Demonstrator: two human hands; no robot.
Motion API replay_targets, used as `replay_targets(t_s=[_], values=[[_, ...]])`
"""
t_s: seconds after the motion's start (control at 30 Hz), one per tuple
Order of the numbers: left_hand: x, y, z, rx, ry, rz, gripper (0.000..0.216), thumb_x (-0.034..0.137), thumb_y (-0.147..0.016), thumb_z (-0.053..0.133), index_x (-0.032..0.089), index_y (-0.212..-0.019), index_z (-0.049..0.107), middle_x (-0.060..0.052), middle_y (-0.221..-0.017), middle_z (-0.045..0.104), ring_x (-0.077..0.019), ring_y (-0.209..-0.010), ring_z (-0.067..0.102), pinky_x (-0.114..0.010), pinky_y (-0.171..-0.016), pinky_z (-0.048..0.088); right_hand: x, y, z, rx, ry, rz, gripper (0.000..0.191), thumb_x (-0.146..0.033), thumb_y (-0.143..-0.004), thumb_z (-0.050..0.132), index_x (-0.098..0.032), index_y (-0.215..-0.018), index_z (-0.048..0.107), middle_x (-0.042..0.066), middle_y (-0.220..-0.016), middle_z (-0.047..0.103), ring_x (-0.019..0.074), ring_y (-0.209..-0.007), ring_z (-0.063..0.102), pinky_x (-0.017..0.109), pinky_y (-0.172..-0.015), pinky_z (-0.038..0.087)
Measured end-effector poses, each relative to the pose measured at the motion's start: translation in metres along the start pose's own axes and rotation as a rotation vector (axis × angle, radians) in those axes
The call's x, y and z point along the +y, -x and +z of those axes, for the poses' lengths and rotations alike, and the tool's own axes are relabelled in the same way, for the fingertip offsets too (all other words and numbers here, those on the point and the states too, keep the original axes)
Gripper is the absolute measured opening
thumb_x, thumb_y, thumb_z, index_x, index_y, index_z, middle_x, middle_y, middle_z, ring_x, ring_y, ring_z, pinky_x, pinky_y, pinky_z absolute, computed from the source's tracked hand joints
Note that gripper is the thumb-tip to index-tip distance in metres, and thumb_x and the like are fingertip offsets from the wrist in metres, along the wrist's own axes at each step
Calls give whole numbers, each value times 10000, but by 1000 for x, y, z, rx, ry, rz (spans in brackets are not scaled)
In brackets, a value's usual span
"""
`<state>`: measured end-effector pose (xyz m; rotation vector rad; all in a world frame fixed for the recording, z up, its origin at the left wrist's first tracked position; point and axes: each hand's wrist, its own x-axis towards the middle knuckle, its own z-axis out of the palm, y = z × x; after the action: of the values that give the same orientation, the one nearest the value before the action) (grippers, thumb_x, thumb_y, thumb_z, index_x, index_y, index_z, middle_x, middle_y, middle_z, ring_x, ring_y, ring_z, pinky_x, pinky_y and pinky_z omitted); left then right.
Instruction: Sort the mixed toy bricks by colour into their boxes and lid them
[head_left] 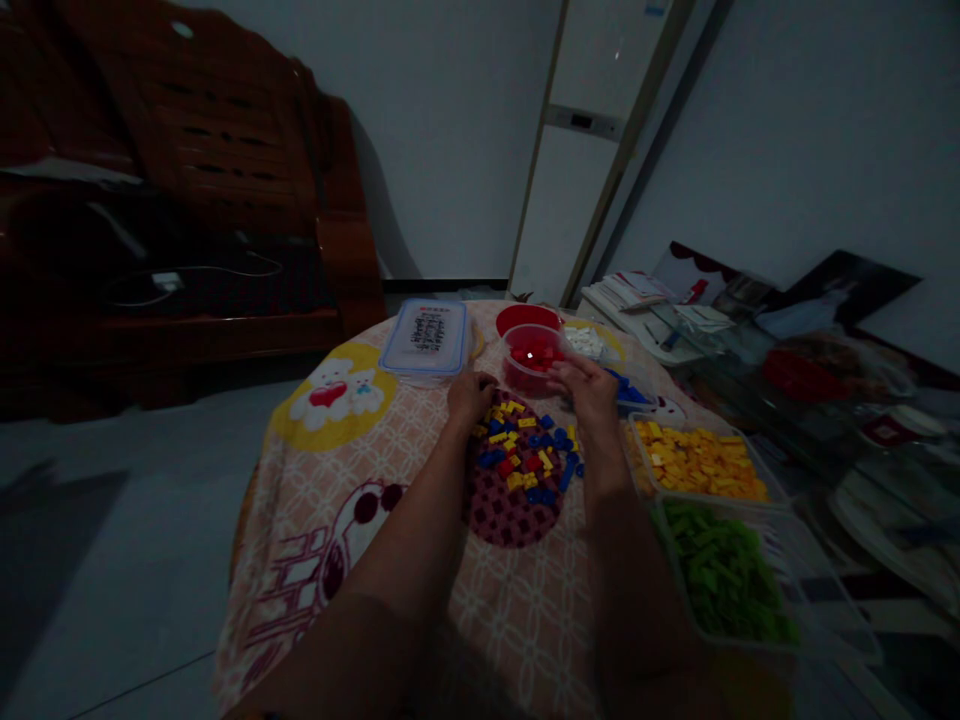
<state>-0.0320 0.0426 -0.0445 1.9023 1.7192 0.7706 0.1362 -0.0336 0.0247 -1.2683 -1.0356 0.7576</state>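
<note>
Loose toy building bricks (525, 450) in yellow, blue and red lie scattered on the patterned tablecloth (510, 610). At the far left edge of this pile is my left hand (471, 398), fingers curled together; anything inside them is hidden. My right hand (589, 388) is at the right side of a clear round tub (517, 378) with red bricks (536, 354) in it. Its fingertips are drawn together by the tub's wall, and I cannot make out what they hold. A red lid or bowl (529, 320) is just behind the tub.
A blue-rimmed lidded box (426, 340) sits at the back left. Along the right are containers of white pieces (583, 342), blue bricks (631, 390), yellow bricks (697, 460) and green bricks (724, 570). Beyond them stands a cluttered glass table (750, 350); a wooden bench (225, 180) is at left.
</note>
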Motion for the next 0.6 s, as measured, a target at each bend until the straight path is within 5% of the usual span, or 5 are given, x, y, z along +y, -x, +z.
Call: replay_targets(t_s=[0.13, 0.3, 0.6], values=[[0, 0, 0, 0, -4, 3, 281, 225, -871, 568, 230, -1056, 778, -44, -1078, 770, -209, -1025, 688, -285, -901, 513, -5, 7, -2, -95, 119, 13, 313, -371, -727, 632, -160, -955, 677, 57, -801, 732, 161, -689, 694, 262, -613, 565], [0, 1, 0, 17, -19, 14, 278, 237, -876, 570, 238, -1058, 780, -39, -1096, 767, -216, -1051, 679, -294, -931, 502, 12, 33, -12, -435, 427, 143, 178, -303, -740, 617, -147, -771, 699, 0, -571, 649, 117, -448, 569, 205, -441, 413], [-2, -1, 3, 15, -30, 13, 282, 245, -876, 570, 231, -1066, 777, -42, -1097, 765, -209, -1040, 678, -296, -945, 499, 0, 50, 14, -665, 1141, -9, 271, -371, -839, 660, -170, -688, 759, 78, -709, 737, 177, -719, 670, 243, -641, 431]])
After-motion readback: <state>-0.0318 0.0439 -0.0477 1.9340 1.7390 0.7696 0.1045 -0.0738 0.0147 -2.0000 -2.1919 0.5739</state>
